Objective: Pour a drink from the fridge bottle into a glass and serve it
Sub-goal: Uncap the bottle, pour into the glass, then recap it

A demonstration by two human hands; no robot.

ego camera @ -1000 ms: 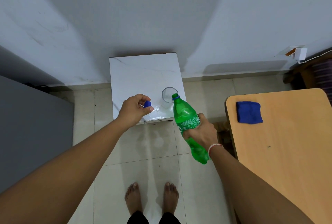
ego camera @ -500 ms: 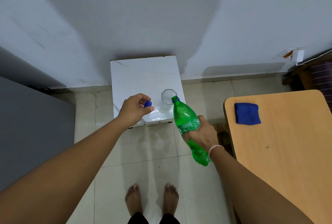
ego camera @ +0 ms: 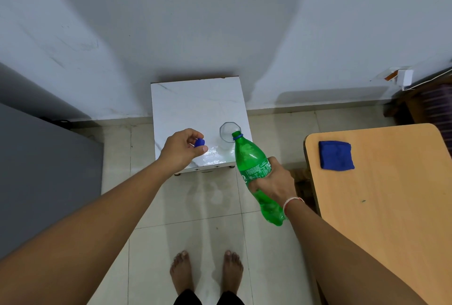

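My right hand grips a green plastic bottle around its label. The bottle is uncapped and tilted, its mouth over the near rim of a clear glass. The glass stands near the front right corner of a small white marble-topped table. My left hand hovers over the table's front left part and pinches the blue bottle cap. I cannot tell whether liquid is flowing.
A wooden table stands at the right with a folded blue cloth on it. A grey fridge side fills the left. White wall behind, tiled floor below with my bare feet. A shiny wet-looking patch lies beside the glass.
The bottle's mouth has moved up and over the glass rim. My left hand with the cap stayed almost still.
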